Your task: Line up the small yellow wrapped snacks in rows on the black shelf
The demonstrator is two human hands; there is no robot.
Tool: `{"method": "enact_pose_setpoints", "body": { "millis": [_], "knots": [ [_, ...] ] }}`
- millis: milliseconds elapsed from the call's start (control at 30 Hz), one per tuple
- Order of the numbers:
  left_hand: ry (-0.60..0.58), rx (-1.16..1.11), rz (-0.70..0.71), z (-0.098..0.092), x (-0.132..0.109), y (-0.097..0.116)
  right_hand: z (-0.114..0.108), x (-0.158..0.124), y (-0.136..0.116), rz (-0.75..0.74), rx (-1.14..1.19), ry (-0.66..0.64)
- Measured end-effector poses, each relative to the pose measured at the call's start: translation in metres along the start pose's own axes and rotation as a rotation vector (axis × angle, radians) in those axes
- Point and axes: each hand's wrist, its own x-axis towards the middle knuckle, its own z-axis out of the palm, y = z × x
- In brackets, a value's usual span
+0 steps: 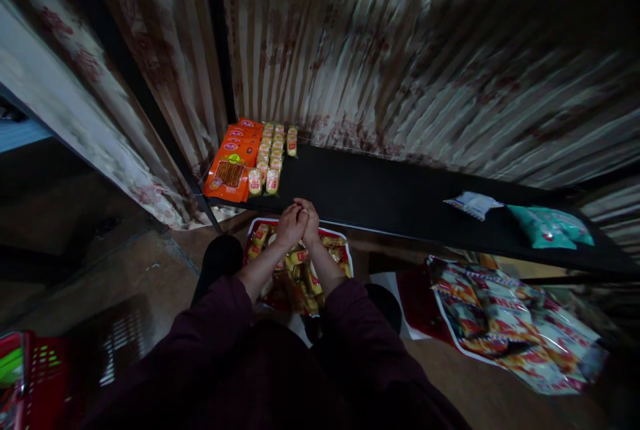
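My left hand [290,225] and my right hand [311,222] are pressed together, fingers closed, just below the front edge of a black shelf [380,197]. What they hold, if anything, is hidden. Under them lies an open red-rimmed bag [336,238] full of small yellow snack packets [300,273]. On the shelf's left end stand rows of the same yellow packets [273,153] beside orange snack packs [231,173].
A white packet [474,204] and teal packets [550,227] lie on the shelf's right part. A large printed plastic bag [505,323] lies on the floor at right. A red basket [35,377] sits at the lower left. Corrugated metal wall [400,50] stands behind.
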Motion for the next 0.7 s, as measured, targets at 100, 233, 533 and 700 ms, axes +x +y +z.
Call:
{"method": "enact_pose_setpoints", "body": {
  "millis": [100,233,533,700],
  "knots": [
    [-0.032,0.008,0.033,-0.002,-0.023,-0.003,-0.001,-0.021,-0.001,-0.008,-0.007,-0.033],
    [-0.119,0.065,0.012,-0.006,-0.055,-0.013,0.002,-0.050,0.001,0.001,-0.034,-0.085],
    [-0.425,0.353,-0.117,-0.018,-0.125,-0.057,0.004,-0.144,0.019,0.119,-0.397,-0.433],
    [-0.603,0.407,0.030,-0.014,-0.140,-0.054,-0.007,-0.159,0.028,0.154,-0.401,-0.425]
  ]
}}
